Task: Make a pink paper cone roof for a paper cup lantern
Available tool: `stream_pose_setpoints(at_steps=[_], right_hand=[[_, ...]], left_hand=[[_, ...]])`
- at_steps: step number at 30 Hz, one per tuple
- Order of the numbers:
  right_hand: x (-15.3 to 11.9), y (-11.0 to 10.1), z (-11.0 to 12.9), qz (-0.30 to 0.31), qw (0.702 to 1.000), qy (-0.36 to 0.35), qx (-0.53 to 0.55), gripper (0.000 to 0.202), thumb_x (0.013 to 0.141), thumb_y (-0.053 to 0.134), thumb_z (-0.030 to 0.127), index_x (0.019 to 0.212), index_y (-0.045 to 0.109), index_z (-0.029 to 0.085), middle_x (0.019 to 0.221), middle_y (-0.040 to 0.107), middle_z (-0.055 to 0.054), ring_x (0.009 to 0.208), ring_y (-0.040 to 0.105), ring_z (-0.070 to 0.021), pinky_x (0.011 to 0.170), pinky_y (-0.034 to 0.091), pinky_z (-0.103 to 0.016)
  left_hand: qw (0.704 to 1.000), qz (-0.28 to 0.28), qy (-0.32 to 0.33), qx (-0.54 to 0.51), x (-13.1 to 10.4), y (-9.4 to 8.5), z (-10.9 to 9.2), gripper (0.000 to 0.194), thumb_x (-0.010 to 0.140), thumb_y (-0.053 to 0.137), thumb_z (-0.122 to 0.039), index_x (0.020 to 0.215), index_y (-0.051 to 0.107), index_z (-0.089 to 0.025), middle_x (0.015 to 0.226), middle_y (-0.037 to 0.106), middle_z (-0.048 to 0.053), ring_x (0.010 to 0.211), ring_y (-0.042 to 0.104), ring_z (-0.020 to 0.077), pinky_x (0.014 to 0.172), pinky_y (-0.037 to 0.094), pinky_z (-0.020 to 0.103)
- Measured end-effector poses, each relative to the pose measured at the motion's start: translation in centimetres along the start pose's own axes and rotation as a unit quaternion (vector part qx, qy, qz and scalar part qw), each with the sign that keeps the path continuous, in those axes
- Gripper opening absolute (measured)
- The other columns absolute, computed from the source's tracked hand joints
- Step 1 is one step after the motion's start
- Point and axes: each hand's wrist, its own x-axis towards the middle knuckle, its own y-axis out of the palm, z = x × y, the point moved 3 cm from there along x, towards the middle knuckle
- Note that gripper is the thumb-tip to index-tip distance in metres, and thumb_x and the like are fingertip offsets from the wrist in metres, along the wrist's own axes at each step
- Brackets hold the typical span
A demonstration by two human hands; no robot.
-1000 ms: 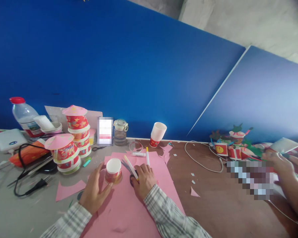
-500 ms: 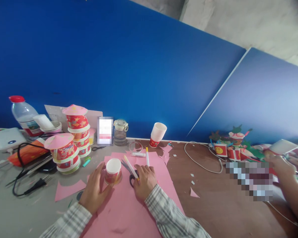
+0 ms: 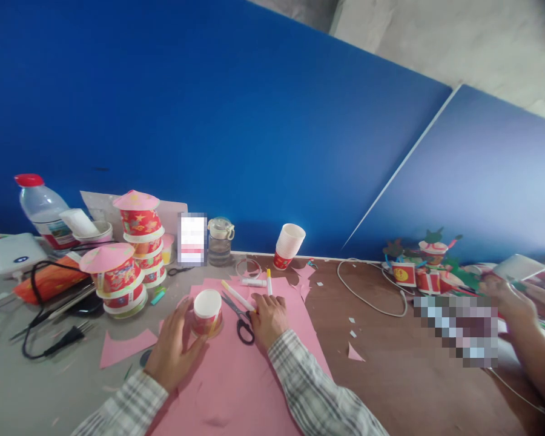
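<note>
Where the table (image 3: pixel 381 369) turns from gray on its left side to brown on its right, pink paper (image 3: pixel 236 387) lies across the middle, its sheets too overlapped to count. Two roofed paper-cup towers stand toward the left edge: a front tower (image 3: pixel 118 275) and a taller rear tower (image 3: pixel 140 221). One stack of paper cups (image 3: pixel 289 246) stands by the back edge.

Of two hands, the left hand (image 3: pixel 175 348) is spread, curving beside one red-and-white paper cup (image 3: pixel 208 313); contact is unclear. The right hand (image 3: pixel 271 318) bends its fingers over a marker's near end; I cannot tell whether they pinch it.

That cup stands on the paper's left half, long axis upright, white end up. Between it and the right hand lies one pair of scissors (image 3: pixel 241 315), blades toward the back-left corner. Two yellow-and-white markers lie there: the slanting marker (image 3: pixel 237 295) runs toward that same corner, the straight marker (image 3: pixel 269 282) toward the back edge. One white tube (image 3: pixel 254 283) lies crosswise, roughly parallel to that edge.
</note>
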Motion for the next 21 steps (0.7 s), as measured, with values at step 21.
stream_pose_setpoints(at_steps=[21], right_hand=[[-1.5,-1.5,2.1,0.135,0.991,-0.003,-0.015,0.028,0.074,0.054,0.044,0.092,0.061,0.023,0.092,0.064,-0.006,0.087,0.055,-0.0255,0.073,0.029,-0.033]], left_hand=[[1.000,0.030,-0.010,-0.003,0.5,0.3,0.0,0.077,0.052,0.054,-0.059,0.116,0.029,-0.025,0.109,0.052,0.007,0.103,0.044,0.0300,0.084,0.039,0.051]])
